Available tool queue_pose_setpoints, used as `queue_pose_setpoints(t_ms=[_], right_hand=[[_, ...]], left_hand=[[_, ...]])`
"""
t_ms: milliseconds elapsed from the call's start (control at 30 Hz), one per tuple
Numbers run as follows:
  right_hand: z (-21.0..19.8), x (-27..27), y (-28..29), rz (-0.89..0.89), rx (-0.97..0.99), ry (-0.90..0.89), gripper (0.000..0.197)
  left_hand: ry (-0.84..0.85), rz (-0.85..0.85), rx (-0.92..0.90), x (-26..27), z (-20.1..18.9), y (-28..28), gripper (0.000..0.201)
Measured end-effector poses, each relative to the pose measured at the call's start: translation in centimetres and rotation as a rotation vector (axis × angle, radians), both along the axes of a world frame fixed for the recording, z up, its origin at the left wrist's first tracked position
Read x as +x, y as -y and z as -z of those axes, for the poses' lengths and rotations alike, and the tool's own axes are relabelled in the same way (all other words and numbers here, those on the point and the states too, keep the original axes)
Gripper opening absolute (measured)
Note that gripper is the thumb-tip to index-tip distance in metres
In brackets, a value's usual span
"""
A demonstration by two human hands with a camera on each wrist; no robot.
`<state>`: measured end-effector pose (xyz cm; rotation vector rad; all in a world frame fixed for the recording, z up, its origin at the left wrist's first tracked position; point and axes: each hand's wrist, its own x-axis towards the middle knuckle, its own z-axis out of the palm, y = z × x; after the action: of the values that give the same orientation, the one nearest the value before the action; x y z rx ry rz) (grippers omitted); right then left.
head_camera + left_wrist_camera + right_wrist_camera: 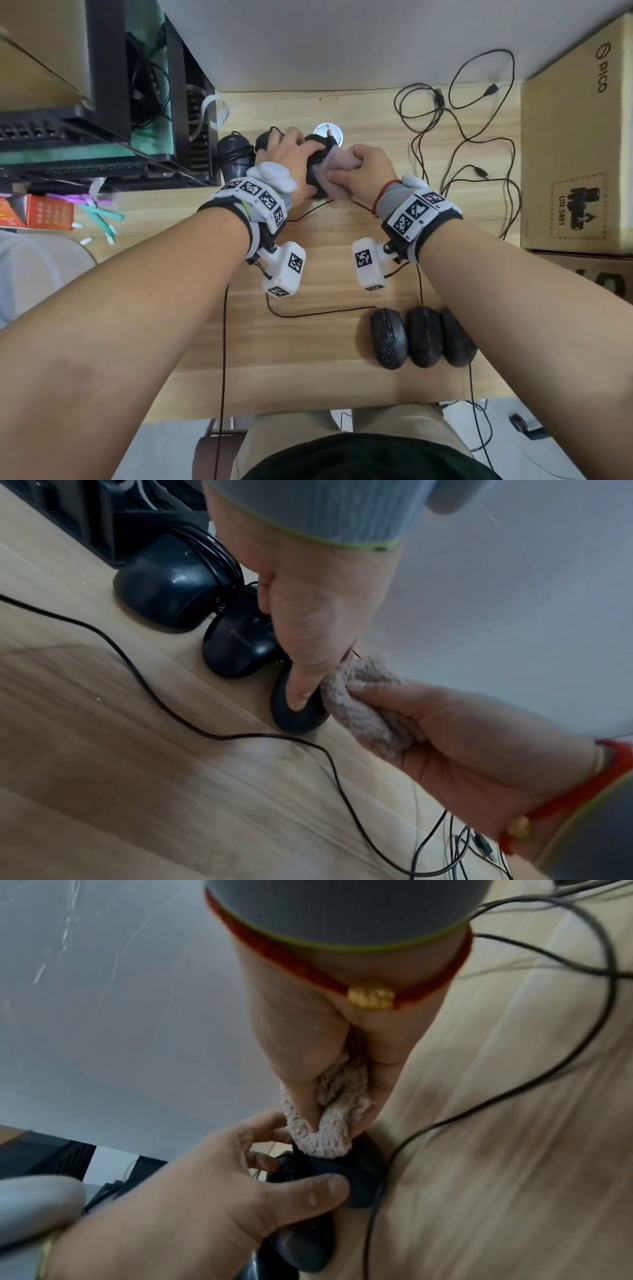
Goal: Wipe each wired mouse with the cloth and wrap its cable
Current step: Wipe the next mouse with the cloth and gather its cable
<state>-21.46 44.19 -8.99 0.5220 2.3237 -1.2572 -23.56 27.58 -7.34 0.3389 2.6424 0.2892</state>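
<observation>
Left hand: we find the left hand (292, 161) gripping a black mouse (297, 718) near the far edge of the counter (325, 342), thumb (301, 685) pressed on its side, fingers curled over the top.
Right hand: we note the right hand (363, 171) clenched round a bunched grey-pink cloth (337, 161), pressing it against the same mouse.
Mouse position: it rests on the counter just beside two other black mice (240, 647) with cables wound round them, towards the far left corner.
Cable: we see its thin black cable (143, 674) trailing loose across the counter.
Waiting mice: three black mice (423, 337) lie side by side, touching, at the near right edge.
Surroundings: a cardboard box (575, 144) stands at the right edge; loose cables (479, 144) tangle beside it.
</observation>
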Motion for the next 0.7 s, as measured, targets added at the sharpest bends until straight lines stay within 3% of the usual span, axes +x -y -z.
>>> queue_pose_setpoints(t_ms=[100,333,533,700], right_hand=[[-0.3,-0.8,0.6,-0.026,0.02,-0.029,0.029],[0.4,0.5,-0.7,-0.083,0.081,0.128,0.02],[0.3,-0.3,0.4,-0.042,-0.041,0.015,0.026],[0.5,0.2,0.2,-0.089,0.039,0.057,0.021]], left_hand=[[-0.004,0.008,-0.01,-0.1,0.0,0.2,0.074],[-0.003,0.001,0.005,0.0,0.6,0.5,0.073],[-0.03,-0.009,0.012,0.0,0.7,0.5,0.068],[-0.015,0.007,-0.008,0.0,0.6,0.6,0.071]])
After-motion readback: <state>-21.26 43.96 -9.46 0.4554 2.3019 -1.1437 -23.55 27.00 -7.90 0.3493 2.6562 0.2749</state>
